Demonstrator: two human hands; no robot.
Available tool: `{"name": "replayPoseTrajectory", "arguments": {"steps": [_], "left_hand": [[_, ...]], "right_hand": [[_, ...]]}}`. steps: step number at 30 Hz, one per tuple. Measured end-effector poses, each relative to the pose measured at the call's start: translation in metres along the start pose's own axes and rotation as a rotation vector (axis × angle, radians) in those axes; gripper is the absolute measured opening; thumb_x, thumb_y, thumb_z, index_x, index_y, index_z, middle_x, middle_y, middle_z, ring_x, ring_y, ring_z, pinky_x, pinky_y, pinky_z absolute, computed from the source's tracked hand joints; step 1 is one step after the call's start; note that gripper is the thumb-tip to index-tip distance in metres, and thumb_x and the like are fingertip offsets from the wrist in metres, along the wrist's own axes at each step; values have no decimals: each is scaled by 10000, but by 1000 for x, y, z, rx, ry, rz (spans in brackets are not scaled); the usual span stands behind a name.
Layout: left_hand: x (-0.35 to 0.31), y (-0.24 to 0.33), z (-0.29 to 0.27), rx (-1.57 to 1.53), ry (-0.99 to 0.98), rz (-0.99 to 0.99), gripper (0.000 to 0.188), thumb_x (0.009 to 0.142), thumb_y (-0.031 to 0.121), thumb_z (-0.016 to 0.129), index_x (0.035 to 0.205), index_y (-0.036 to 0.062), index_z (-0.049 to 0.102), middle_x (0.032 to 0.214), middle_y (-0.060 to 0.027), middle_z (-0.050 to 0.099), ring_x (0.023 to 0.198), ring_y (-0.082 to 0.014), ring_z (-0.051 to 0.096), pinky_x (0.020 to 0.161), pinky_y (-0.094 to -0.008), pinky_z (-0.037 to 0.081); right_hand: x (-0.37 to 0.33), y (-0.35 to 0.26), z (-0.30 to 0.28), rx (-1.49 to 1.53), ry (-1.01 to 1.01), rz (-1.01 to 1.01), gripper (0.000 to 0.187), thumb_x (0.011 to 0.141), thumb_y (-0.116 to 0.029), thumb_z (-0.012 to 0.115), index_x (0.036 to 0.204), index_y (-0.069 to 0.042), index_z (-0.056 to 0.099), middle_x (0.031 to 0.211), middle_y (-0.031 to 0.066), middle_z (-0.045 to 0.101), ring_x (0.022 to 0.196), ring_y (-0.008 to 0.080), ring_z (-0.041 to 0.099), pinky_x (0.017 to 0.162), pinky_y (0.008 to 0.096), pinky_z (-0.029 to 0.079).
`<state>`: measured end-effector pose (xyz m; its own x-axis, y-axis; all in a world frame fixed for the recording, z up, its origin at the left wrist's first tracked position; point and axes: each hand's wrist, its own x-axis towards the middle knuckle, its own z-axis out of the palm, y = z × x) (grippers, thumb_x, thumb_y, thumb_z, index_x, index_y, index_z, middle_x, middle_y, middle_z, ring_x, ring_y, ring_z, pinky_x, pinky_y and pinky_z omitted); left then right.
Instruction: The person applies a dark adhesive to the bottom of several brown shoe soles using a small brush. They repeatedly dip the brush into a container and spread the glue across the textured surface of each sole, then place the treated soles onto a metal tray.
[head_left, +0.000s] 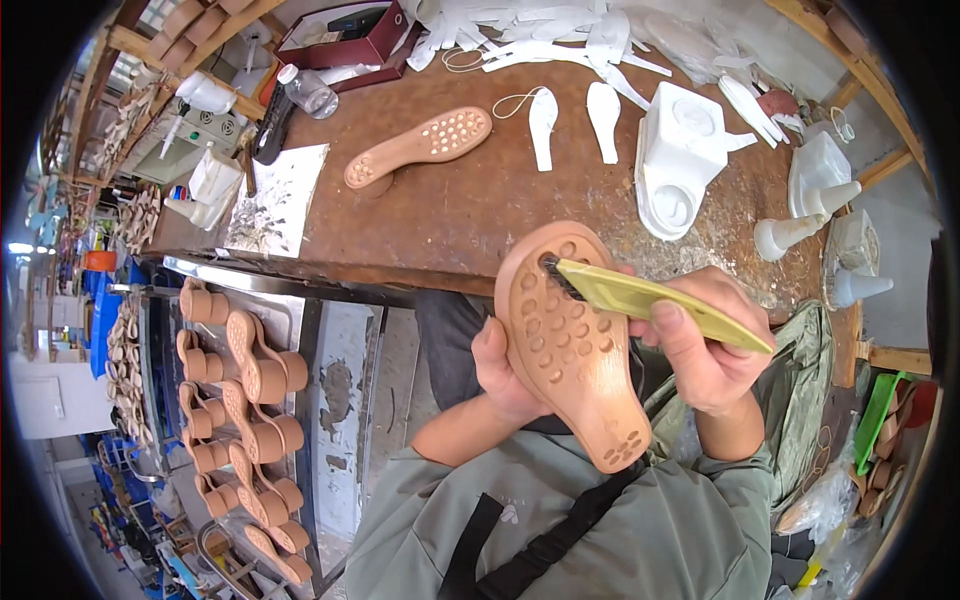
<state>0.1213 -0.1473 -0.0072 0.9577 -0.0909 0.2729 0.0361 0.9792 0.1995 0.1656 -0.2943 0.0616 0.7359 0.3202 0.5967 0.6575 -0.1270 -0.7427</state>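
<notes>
My left hand [503, 372] grips the edge of a tan shoe sole [588, 375], with the face full of round hollows turned up. The sole is tilted in front of my body, its broad end toward the table. In my right hand [712, 350] is a brush [640, 297] with a flat yellow-green handle. Its dark bristles touch the sole among the hollows near the broad end. Some fingers of both hands are hidden behind the sole and the handle. A second tan sole [425, 148] lies on the brown table [410, 215].
Beyond my hands stand a white plastic container [685, 150] and white nozzle bottles [785, 235]. White strap-like pieces [603, 110], a clear bottle [310, 92] and a maroon box [345, 45] lie farther back. At left, a rack holds several heeled soles [262, 380].
</notes>
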Motion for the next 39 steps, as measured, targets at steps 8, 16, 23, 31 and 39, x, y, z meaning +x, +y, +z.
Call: {"name": "replayPoseTrajectory", "arguments": {"steps": [8,16,23,31,39], "left_hand": [[-1,6,5,63,21,-89,865,864,640,353,1461,49,147,1451,-250,265,1284,-325,400,1041,-431,363],[-1,10,3,54,13,-157,890,856,682,309,1459,48,148,1436,-250,282,1239,-353,441,1005,-464,406],[-3,10,9,94,129,-152,960,816,760,262,1463,60,151,1418,-298,288,1197,-404,471,982,-491,425],[-1,13,12,173,134,-180,982,811,766,283,1464,46,140,1426,-300,279,1200,-405,470,993,-492,409],[-2,12,14,106,70,-177,847,876,617,397,1438,17,194,1410,-186,358,1235,-291,454,1028,-407,385]], "right_hand": [[8,2,6,-6,-107,-146,167,713,22,708,867,59,655,715,130,658,557,200,637,522,286,525],[-7,1,6,-38,-147,-123,138,736,-52,692,837,35,657,700,111,641,615,217,616,588,316,496],[-6,1,1,-5,-272,-220,250,654,-7,747,880,37,649,721,111,646,545,204,621,464,299,496],[-17,2,-7,74,-333,-282,242,672,-11,733,881,64,635,739,136,647,511,198,601,413,298,463],[3,4,-14,14,-186,-220,185,711,-23,735,860,70,677,711,148,653,530,214,626,454,276,490]]}}
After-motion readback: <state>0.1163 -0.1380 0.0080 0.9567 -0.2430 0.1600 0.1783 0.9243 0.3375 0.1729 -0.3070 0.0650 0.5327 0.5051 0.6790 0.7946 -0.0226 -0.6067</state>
